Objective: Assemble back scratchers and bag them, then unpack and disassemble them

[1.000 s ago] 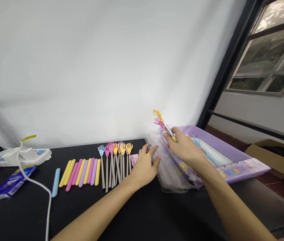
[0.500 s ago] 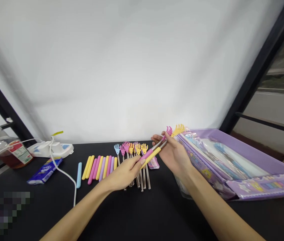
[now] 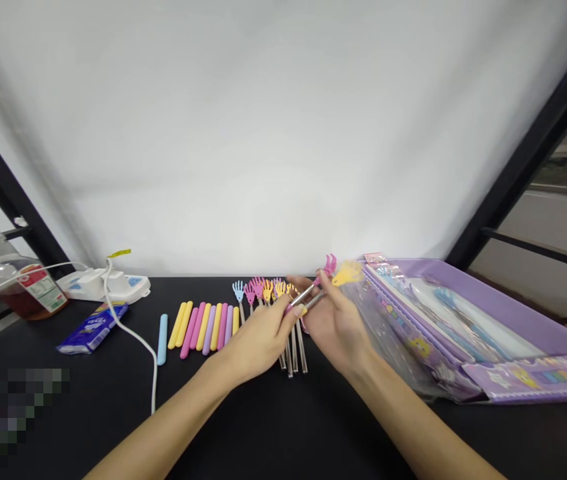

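Two telescopic back scratchers, a pink-headed one [image 3: 331, 264] and a yellow-headed one [image 3: 347, 273], slant across between my hands. My left hand [image 3: 258, 337] is closed round their handles, mostly hiding them. My right hand [image 3: 339, 327] has its thumb and fingers at the metal rods just below the heads; the yellow head is blurred. Behind my left hand lies a group of handle-less back scratchers [image 3: 258, 290] with blue, pink and yellow heads and bare metal rods. A row of loose coloured handles [image 3: 207, 327] is to the left, with a blue handle [image 3: 162, 339] apart from it.
On the right sits a purple display box [image 3: 463, 285] with wrapped blue back scratchers [image 3: 463, 317] inside. Clear plastic wrap [image 3: 393, 340] lies against its side. Leftward are a white power strip [image 3: 128, 289], its cable [image 3: 136, 342], a blue packet [image 3: 92, 328] and a glass bottle [image 3: 26, 290].
My right hand brought the two back scratchers from beside the box to the middle. My left hand went from empty to gripping their handles. The view has swung left.
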Demonstrator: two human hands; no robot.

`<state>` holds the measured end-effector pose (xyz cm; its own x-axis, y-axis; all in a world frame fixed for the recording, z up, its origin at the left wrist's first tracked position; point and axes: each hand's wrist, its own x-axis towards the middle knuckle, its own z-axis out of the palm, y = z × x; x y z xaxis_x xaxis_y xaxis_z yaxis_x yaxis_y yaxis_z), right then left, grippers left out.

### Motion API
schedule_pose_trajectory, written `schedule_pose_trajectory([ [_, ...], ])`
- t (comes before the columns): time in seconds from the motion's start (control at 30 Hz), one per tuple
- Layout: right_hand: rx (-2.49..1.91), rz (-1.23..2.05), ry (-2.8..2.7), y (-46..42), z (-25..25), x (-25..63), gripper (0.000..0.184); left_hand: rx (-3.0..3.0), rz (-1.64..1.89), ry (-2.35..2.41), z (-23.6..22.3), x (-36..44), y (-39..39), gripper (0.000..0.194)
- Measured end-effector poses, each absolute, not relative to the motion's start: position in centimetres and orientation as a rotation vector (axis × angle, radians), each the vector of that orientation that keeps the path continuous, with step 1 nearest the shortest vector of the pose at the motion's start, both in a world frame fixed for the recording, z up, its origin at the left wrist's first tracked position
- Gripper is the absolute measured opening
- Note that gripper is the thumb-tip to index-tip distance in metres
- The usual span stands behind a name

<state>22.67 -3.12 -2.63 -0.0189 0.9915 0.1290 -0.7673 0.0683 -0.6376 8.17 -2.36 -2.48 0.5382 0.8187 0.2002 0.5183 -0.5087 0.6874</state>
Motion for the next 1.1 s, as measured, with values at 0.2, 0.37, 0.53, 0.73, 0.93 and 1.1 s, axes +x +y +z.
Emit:
schedule_pose_trajectory([
  [0.2, -0.336, 1.479, -0.444, -2.7, -2.4, 23.7, 0.046, 2.617, 0.349, 1.193, -2.1, 8.6, -2.9, 0.034],
  [0.37, -0.405, 1.419, -0.358, -2.8, -1.3, 24.4, 0.06, 2.689, 0.307, 1.294, -1.6, 9.9, -4.0, 0.031],
  [0.53, -0.481, 1.399, -0.266, -2.9, -0.2, 24.7, 0.06, 2.653, 0.256, 1.324, -1.1, 10.7, -5.2, 0.031],
  [0.73, -0.488, 1.41, -0.247, -2.7, -0.1, 24.6, 0.058, 2.737, 0.22, 1.388, -1.5, 10.8, -5.3, 0.033],
  [0.93, -0.475, 1.397, -0.291, -2.5, -0.4, 24.7, 0.059, 2.538, 0.33, 1.268, -1.2, 10.1, -5.2, 0.025],
  [1.1, -0.428, 1.369, -0.406, -2.6, -1.0, 23.9, 0.059, 2.103, 0.39, 0.911, -1.3, 9.2, -3.0, 0.037],
])
